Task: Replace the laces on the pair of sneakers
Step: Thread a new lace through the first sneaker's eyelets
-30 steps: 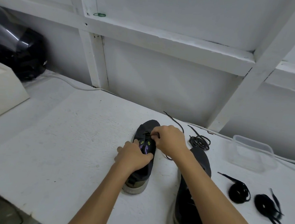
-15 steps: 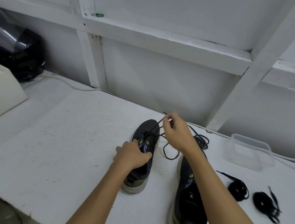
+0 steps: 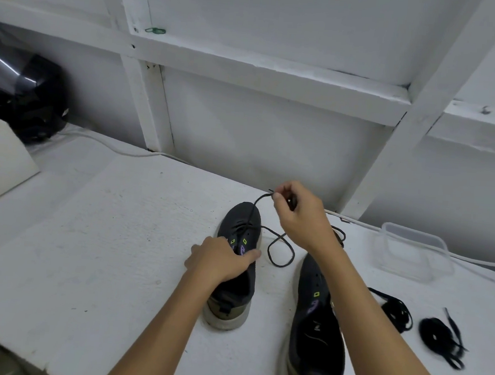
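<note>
Right grip (image 3: pixel 299 213) pinching the lace (image 3: pixel 279 250) has risen higher, drawing it from the left sneaker (image 3: pixel 241 225).

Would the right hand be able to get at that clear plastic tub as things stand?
Probably yes, once it lets go: the right hand pinches the lace threaded in the left sneaker, but only bare table lies between it and the clear plastic tub.
</note>
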### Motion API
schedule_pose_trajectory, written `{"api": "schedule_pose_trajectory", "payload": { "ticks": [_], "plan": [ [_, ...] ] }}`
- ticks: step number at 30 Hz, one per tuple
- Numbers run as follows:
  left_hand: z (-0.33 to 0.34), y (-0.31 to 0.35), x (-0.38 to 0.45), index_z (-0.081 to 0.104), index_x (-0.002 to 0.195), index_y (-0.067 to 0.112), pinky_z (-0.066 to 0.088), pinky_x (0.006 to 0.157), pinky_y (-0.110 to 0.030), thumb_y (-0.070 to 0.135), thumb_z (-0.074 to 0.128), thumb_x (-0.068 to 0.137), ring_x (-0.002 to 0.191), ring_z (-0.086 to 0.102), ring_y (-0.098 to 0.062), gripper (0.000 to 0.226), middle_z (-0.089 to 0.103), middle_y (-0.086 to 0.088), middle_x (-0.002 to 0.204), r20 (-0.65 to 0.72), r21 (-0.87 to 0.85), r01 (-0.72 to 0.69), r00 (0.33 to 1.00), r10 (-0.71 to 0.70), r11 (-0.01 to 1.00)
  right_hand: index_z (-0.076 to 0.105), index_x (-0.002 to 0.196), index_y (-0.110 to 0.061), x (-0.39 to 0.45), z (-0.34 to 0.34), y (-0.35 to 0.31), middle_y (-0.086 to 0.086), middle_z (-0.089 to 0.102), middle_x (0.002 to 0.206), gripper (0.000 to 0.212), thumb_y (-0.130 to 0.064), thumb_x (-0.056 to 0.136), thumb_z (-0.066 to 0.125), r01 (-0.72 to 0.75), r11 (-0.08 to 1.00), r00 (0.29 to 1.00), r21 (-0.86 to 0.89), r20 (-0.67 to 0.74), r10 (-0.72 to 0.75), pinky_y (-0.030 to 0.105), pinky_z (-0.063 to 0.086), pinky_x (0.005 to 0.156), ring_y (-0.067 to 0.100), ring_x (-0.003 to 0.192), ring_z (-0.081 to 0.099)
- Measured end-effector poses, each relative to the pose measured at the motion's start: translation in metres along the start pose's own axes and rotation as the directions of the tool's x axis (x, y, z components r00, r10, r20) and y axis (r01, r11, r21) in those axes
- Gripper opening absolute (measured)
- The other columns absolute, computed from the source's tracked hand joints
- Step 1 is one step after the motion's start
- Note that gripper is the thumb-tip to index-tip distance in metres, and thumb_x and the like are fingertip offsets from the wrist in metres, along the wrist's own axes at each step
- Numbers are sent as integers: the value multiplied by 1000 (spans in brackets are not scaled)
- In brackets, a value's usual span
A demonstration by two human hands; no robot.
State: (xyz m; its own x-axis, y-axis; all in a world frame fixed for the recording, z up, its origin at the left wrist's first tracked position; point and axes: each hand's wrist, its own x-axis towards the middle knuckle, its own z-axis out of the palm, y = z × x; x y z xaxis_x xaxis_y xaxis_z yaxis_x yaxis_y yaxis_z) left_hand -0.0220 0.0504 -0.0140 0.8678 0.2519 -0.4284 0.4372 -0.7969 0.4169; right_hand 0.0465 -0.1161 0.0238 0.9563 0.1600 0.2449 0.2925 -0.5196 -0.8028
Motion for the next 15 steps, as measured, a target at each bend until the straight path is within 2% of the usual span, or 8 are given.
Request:
{"api": "schedule_pose_trajectory", "payload": {
  "ticks": [2, 5, 8, 9, 11, 13, 15],
  "plan": [
    [-5, 4, 5, 58, 129, 21, 49, 97, -49, 78, 51, 79, 118, 53, -31, 76, 58, -6, 124, -141, 0, -52, 989, 52, 999, 62, 92, -28, 0, 2, -4, -12, 63, 77, 8, -23, 98, 60, 55, 998, 997, -10, 45, -54, 19, 45, 66, 6, 70, 54],
    [-12, 12, 19, 59, 131, 28, 51, 92, -45, 55, 60, 89, 112, 56, -26, 50, 61, -3, 119, -308, -77, -275, 921, 239, 958, 65, 97, -22, 2, 5, -10, -11, 67, 85, 5, -20, 98, 60, 84, 996, 993, -2, 84, -84, 16, 45, 71, 9, 81, 58],
    [-18, 17, 32, 71, 101, 23, 52, 81, -33, 37, 65, 91, 94, 62, -20, 18, 69, 3, 98, -379, -222, -380, 882, 280, 898, 65, 100, -25, 5, 8, -11, -17, 66, 87, 7, -21, 99, 59, 111, 993, 989, -40, 100, -107, 12, 39, 71, 5, 87, 59],
    [-19, 17, 36, 69, 92, 23, 50, 74, -28, 34, 64, 90, 87, 63, -16, 12, 70, 7, 91, -401, -302, -372, 885, 237, 878, 66, 102, -26, 7, 10, -11, -20, 65, 90, 8, -23, 99, 59, 118, 991, 989, -61, 97, -111, 13, 39, 74, 4, 91, 58],
    [-23, 12, 44, 62, 83, 23, 43, 62, -22, 31, 60, 89, 78, 62, -11, 10, 67, 11, 82, -424, -519, -302, 903, 66, 799, 68, 111, -27, 8, 11, -8, -23, 66, 99, 14, -26, 99, 60, 116, 988, 990, -104, 97, -106, 22, 42, 84, 10, 105, 59],
    [-27, -1, 52, 60, 83, 19, 42, 60, -28, 29, 54, 89, 78, 64, -19, 14, 69, 3, 81, -408, -687, -218, 905, -119, 694, 65, 124, -28, 8, 10, -1, -18, 68, 113, 25, -29, 99, 61, 85, 983, 991, -161, 116, -67, 30, 45, 94, 14, 116, 57],
    [-29, -21, 60, 60, 85, 15, 44, 62, -32, 29, 50, 92, 81, 64, -25, 18, 69, -6, 84, -392, -735, -135, 884, -255, 664, 61, 132, -29, 7, 8, 7, -12, 68, 124, 34, -30, 97, 63, 32, 971, 991, -238, 132, -1, 36, 46, 100, 16, 122, 55]
  ]
}}
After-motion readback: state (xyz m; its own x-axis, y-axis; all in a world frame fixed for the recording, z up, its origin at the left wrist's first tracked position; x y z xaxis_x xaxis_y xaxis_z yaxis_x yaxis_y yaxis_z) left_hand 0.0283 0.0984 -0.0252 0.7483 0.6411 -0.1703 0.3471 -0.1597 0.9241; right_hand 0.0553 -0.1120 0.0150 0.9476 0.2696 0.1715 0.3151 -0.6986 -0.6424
